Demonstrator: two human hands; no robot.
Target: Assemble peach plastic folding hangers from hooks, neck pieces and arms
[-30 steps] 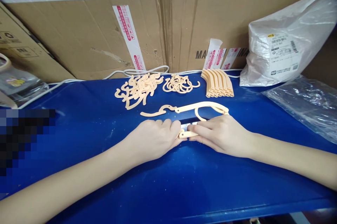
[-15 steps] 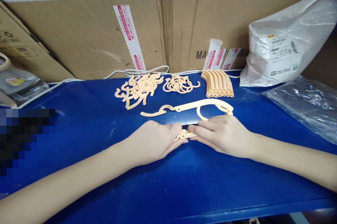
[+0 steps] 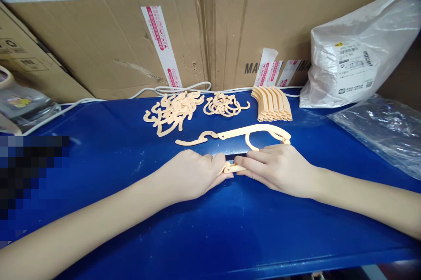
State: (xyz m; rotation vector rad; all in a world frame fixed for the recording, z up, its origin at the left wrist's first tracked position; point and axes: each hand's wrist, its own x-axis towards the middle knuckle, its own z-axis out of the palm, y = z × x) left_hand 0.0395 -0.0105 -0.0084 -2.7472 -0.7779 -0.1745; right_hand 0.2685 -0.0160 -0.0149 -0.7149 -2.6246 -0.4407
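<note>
My left hand (image 3: 192, 175) is closed, thumb and fingers pinching a small curved hanger piece (image 3: 223, 167), mostly hidden by the fingers. That piece meets the end of a cream plastic folding hanger's near arm. My right hand (image 3: 279, 168) is closed around this near arm (image 3: 234, 168) and covers most of it. Behind the hands lies the folding hanger's far arm (image 3: 255, 129), with a curved end piece (image 3: 194, 141) at its left. A round hook (image 3: 249, 141) shows between the arms, partly covered by my right hand.
Behind, on the blue table (image 3: 210, 236), are a heap of curved pieces (image 3: 176, 109), a pile of hooks (image 3: 225, 105) and a stack of hanger arms (image 3: 272, 104). Cardboard boxes (image 3: 115, 43) and a white cable (image 3: 184, 89) line the back. A plastic-wrapped package (image 3: 342, 60) stands right.
My left hand has shifted very slightly left with the joint between its fingers. My right hand and the other pieces look almost the same.
</note>
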